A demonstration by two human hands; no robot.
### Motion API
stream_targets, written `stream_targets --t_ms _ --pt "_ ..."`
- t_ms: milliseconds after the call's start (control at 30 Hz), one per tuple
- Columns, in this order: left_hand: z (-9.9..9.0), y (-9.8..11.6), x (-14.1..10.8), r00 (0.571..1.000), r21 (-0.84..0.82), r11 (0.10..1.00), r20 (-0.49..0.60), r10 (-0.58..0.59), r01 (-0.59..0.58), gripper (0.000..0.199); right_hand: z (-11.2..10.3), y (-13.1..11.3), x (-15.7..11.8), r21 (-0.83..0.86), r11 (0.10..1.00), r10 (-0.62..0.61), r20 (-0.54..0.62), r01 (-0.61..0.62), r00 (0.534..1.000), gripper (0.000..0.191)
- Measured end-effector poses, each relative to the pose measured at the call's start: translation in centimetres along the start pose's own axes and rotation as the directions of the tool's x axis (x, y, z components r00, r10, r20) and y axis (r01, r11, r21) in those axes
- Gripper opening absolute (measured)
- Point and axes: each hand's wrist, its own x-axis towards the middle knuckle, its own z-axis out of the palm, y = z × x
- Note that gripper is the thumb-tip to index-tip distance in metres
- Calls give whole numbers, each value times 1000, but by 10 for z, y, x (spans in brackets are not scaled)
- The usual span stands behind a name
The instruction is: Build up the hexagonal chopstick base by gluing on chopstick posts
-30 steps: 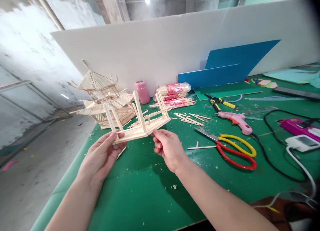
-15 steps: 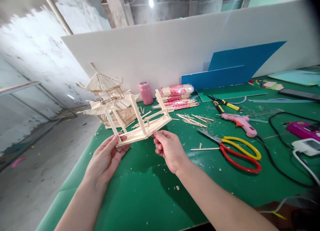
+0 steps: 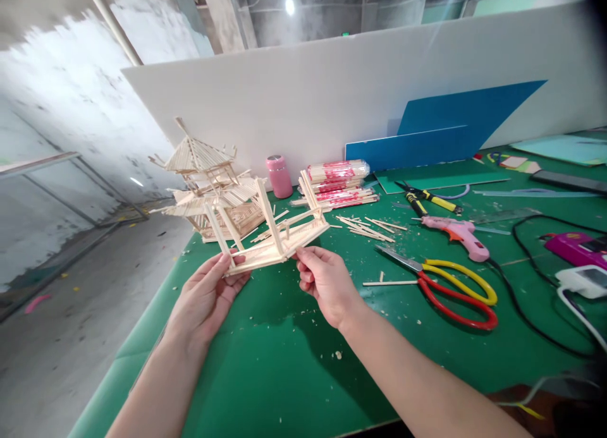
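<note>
Between my hands is a small wooden stick frame (image 3: 260, 256), a flat base with several upright posts, held tilted above the table. My left hand (image 3: 206, 296) grips its left end, thumb on top and fingers underneath. With thumb and curled fingers, my right hand (image 3: 325, 283) pinches the near edge at the right. Behind the frame stands a pagoda model (image 3: 202, 179) made of the same pale sticks, its lower part partly hidden. Loose cut sticks (image 3: 367, 227) lie beyond my right hand. Scissors (image 3: 441, 286) with red and yellow handles rest to its right.
A pink bottle (image 3: 279, 177) and wrapped stick bundles (image 3: 339, 179) stand at the back of the green table (image 3: 265, 375). To the right lie pliers (image 3: 427, 198), a pink glue gun (image 3: 458, 232), a purple device (image 3: 576, 245) and cables. Blue boards (image 3: 427, 147) lean against a white panel (image 3: 284, 103).
The whole view has shifted slightly, so things appear a little further right. Both hands keep their grip on the stick frame, whose pose is nearly the same.
</note>
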Motion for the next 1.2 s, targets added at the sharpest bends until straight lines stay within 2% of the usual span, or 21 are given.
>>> stream_targets --t_ms 167,400,533,733,967,1033,1067,1100,1133,1167,1200 --pt "10 -3 -5 1000 0 1000 28 -4 4 16 -15 -2 -3 -6 1000 5 -42 -6 999 21" --pt "26 -12 -13 994 17 1000 112 14 -16 21 -40 -2 -6 -11 1000 20 -116 -22 993 22" --pt "31 -16 -17 987 60 998 163 6 -16 19 -51 -1 -7 -15 999 27 -135 -29 990 21" --pt "34 -24 -24 985 112 994 169 -14 -5 16 -61 0 -9 -31 999 18 -161 -24 987 21" --pt "46 -29 -34 987 88 996 160 -6 -9 21 -67 2 -21 -127 992 -35 -221 7 975 23" --pt "48 -29 -36 986 85 996 166 -8 -6 21 -66 2 -31 -251 966 -131 -241 69 962 23" --pt "48 -29 -36 986 87 996 169 -7 -8 21 -64 2 -36 -385 913 -233 -221 135 947 22" --pt "49 -29 -36 985 91 996 172 -1 -14 20 -62 1 -40 -544 808 -363 -155 227 919 20" --pt "49 -30 -36 984 95 995 176 6 -23 20 -59 0 -43 -690 643 -488 -36 332 872 16" --pt "49 -30 -36 983 98 995 184 13 -31 19 -55 -1 -44 -790 436 -578 121 430 807 11" --pt "48 -31 -36 981 99 994 196 17 -37 19 -51 -3 -43 -831 229 -621 277 507 734 9"
